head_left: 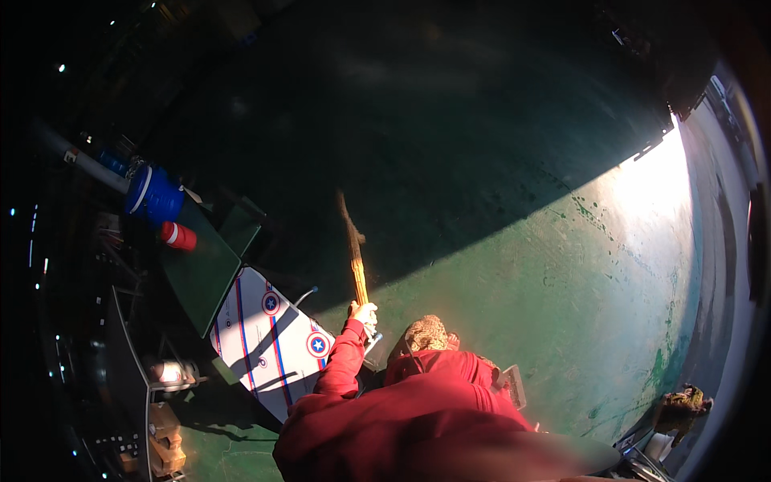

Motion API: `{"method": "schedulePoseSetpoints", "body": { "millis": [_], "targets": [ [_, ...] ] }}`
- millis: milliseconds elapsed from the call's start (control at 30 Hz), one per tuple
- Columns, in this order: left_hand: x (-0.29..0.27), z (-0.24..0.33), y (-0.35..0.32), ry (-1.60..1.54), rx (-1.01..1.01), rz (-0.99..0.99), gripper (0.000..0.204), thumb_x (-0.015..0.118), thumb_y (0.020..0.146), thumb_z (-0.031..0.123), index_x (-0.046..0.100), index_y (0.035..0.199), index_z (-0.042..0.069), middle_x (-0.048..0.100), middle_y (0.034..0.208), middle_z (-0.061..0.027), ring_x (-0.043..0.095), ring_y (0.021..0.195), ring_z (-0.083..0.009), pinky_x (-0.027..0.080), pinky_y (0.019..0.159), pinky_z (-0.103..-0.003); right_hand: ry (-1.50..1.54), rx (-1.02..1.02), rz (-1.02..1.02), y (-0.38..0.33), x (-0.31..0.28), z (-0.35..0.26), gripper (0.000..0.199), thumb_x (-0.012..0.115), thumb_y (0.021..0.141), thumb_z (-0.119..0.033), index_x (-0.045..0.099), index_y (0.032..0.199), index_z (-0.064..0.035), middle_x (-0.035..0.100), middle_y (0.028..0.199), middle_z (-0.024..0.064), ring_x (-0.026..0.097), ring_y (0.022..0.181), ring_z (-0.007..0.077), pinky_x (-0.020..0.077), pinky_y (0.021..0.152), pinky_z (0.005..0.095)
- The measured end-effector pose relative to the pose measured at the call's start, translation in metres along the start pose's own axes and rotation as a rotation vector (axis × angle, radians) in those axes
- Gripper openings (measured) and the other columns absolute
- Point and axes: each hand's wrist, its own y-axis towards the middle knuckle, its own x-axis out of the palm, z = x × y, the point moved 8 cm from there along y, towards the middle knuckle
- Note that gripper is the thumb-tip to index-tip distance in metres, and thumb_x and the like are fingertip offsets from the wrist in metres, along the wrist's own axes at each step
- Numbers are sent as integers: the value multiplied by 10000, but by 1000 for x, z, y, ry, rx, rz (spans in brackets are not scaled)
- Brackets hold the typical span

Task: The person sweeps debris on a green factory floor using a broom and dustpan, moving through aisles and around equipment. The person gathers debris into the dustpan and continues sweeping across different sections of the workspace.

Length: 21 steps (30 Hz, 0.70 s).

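The left hand (363,312) is wrapped around the near end of a long wooden stick (357,269), a hold that seems meant to leave most of its length free, pointing away from the body over the green floor (474,289). Hand and stick are just beside the white patterned tabletop (255,321), probably so the stick stays clear of it; the right hand is out of sight, so its state cannot be told.

The stick (358,271) in my left hand (364,312) was golden brown, my sleeve (344,361) red; left of that hand, a white panel (261,325) showed red-and-blue stripes and star roundels.
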Motion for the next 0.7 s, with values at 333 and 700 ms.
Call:
{"method": "schedulePoseSetpoints", "body": {
  "millis": [333,700],
  "targets": [
    [32,66,209,-248,-113,-344,300,503,675,283,381,480,90,331,394,-55,311,296,-189,283,310,-310,-10,-77,-342,-136,464,-33,436,605,703,-259,444,982,34,577,859,188,585,602,295,462,471,334],
    [323,347,294,-646,-254,-481,239,516,728,-18,382,549,66,364,473,10,381,387,-58,333,354,-164,61,-75,-339,-284,749,-44,468,638,711,-247,434,1012,48,553,898,185,583,593,326,494,457,356]
  ]
}}
